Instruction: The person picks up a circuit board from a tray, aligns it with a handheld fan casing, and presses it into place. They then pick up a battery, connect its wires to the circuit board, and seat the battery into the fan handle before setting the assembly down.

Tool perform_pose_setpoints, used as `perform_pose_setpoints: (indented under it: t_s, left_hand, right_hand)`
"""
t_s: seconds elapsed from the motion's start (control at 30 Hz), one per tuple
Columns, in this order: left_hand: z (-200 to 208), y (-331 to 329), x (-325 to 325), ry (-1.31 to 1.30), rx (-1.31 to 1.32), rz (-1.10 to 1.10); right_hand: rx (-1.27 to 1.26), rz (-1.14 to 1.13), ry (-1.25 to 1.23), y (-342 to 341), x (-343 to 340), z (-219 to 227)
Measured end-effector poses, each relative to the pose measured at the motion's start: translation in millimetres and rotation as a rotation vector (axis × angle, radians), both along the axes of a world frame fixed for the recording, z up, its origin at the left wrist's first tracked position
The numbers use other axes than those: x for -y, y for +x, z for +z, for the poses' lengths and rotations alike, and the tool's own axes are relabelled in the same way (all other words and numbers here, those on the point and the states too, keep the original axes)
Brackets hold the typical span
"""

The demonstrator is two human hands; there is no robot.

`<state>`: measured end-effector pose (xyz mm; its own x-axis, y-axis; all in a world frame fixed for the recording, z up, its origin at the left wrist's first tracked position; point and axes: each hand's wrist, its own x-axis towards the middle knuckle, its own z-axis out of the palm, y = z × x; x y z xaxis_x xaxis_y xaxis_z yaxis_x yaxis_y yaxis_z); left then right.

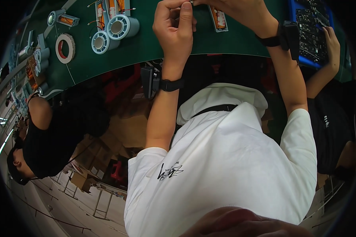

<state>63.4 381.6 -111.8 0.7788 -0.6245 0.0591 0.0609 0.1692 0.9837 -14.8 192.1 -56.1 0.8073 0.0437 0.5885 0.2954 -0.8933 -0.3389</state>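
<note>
My left hand point(175, 29) is raised over the green table, its fingers curled and its thumb pressed to the index finger at the top edge of the view. My right hand point(247, 14) reaches in from the right, its fingertips meeting those of the left; the upper edge cuts off part of its fingers. A tiny pale bit shows between the fingertips, too small to name. Below the right hand lies a grey tray-shaped part point(220, 21) with an orange-and-white insert. Left of my left hand stand two light-blue round fan-like housings point(124, 27) with grey hubs.
A roll of tape point(65, 48) lies on the green table point(146, 45). Further left is another blue housing with an orange insert point(68, 20). At right, another person's hand point(331, 41) touches a blue tray point(307, 60) of dark parts. A person in black point(57, 126) sits at left.
</note>
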Motion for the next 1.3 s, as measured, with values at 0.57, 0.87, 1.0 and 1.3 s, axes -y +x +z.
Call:
perform_pose_setpoints:
  t_s: [0.57, 0.87, 1.0, 1.3]
  left_hand:
    - [-3.6, -2.9, 7.9, 0.044, 0.008, 0.062]
    - [0.8, -9.3, 15.4, -0.068, -0.049, 0.11]
    - [2.1, -10.7, 13.8, -0.03, 0.014, 0.094]
    - [-8.9, -3.6, 22.7, -0.012, 0.139, 0.143]
  right_hand:
    - [0.437, 0.229, 0.685, -9.8, -21.2, -47.7]
    - [-0.069, -0.175, 0.421, -20.2, -30.5, -25.1]
    - [-0.095, -0.282, 0.367, -17.2, -37.2, -21.5]
    - [-0.134, -0.281, 0.145, -11.9, -33.5, 13.6]
